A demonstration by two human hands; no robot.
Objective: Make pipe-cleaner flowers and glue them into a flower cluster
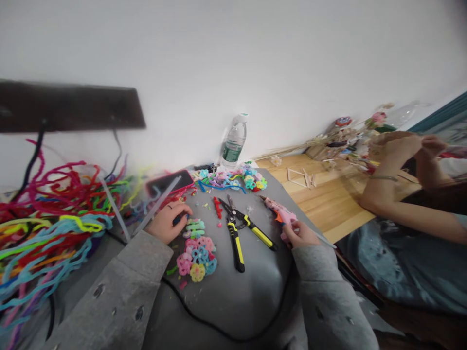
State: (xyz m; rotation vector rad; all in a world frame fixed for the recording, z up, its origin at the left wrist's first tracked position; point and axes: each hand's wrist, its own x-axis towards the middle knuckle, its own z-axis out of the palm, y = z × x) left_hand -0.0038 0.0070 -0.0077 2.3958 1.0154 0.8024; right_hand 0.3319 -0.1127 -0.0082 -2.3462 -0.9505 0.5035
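Observation:
My right hand (299, 234) is closed round the handle of a pink hot glue gun (279, 209), whose nozzle points up and left above the grey table. At the left, my left hand (170, 221) is curled with its fingertips near the table; something small and dark blue shows at them, too unclear to name. Right beside these fingers lies a stack of green and yellow fuzzy pieces (196, 227). Below it sits a cluster of pink, blue and yellow pipe-cleaner flowers (197, 257). Between my hands rest pliers (237, 228) with black and yellow handles, jaws apart, and a small red fuzzy piece (218, 207).
A water bottle (234, 143) stands by the wall behind more fuzzy flowers (251, 179). A phone (171, 183) and a heap of pipe cleaners (47, 233) lie left. A black cord (219, 333) crosses the front. Another person's arm (394, 187) is at the right.

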